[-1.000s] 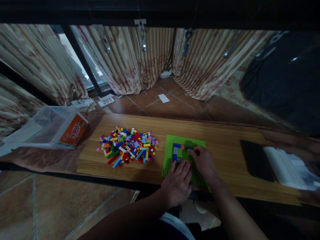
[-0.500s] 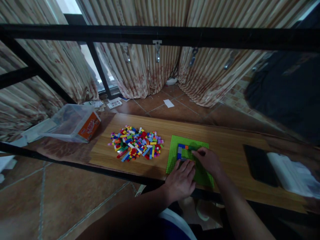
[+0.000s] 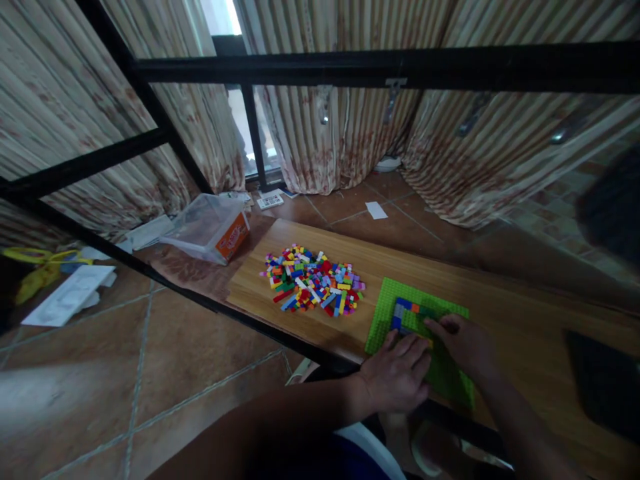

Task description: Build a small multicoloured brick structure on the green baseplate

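A bright green studded baseplate (image 3: 379, 323) lies on the wooden board. Blue, grey and orange toy bricks (image 3: 400, 305) form a corner-shaped row on it, with a dark green brick (image 3: 426, 311) at the row's far end. My right hand (image 3: 465, 341) is at that end, finger and thumb closed at the dark green brick; the fingertips partly hide it. My left hand (image 3: 403, 371) lies palm down over the near part of the baseplate, fingers stretched out by the lower bricks. A yellow bit shows beside its fingertips. What lies under its palm is hidden.
A heap of mixed loose bricks (image 3: 315, 280) spreads left of the baseplate. Farther left stands a clear plastic tub (image 3: 205, 223) with an orange label. A dark flat object (image 3: 603, 380) lies at the right. A black metal rail (image 3: 330, 69) crosses in front of the curtains.
My view has swung left, so everything sits farther right in the picture. Both hands keep nearly the same places at the baseplate, the right one still at the dark green brick.
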Tool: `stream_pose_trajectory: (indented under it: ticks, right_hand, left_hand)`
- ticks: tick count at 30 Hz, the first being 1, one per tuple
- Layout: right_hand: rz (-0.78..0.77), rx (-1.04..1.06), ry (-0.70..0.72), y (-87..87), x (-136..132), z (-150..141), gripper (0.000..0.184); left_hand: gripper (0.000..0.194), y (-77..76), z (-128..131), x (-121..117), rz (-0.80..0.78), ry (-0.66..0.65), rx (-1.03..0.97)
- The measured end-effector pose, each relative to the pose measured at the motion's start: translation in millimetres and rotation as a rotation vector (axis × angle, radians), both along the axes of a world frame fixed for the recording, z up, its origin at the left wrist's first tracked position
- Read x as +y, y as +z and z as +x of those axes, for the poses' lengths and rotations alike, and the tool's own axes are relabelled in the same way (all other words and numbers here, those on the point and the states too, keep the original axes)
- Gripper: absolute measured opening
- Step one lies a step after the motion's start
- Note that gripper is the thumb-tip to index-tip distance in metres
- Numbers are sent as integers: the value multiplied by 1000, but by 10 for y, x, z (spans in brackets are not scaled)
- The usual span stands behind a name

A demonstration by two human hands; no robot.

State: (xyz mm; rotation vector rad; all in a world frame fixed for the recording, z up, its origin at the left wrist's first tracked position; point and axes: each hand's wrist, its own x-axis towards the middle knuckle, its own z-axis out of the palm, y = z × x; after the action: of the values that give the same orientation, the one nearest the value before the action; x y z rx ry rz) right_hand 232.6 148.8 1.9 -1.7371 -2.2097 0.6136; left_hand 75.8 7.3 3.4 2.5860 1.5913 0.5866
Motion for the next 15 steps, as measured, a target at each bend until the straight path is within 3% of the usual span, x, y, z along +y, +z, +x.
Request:
stream_pose_trajectory:
  ticks: [7, 11, 15]
  right_hand:
    - [137, -14, -49, -9, -61, 6, 41]
    - [245, 34, -42, 143, -261, -311, 41]
    - [195, 186, 48, 295, -413, -775, 39]
  left_hand:
    - [44, -106, 14, 27, 96, -27, -35]
    - [38, -166, 34, 60, 93, -58, 2]
    - [31, -285, 50, 107, 81, -128, -11]
